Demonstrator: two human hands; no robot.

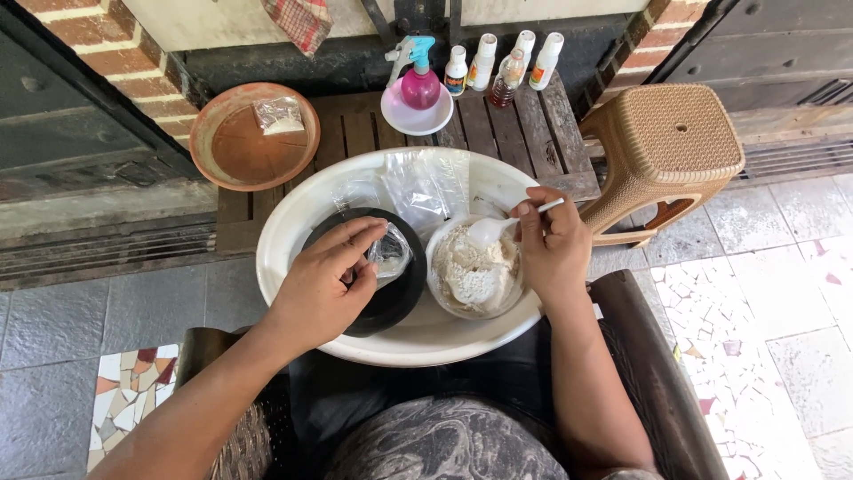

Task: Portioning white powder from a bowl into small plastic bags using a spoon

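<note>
While left hand (324, 289) pinches bag (389, 253), right hand (553, 244) spoons powder (471, 271) inside basin (293, 231).

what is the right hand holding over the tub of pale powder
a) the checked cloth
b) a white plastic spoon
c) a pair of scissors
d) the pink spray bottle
b: the right hand grips a white spoon whose bowl sits over the tub of pale powder.
</note>
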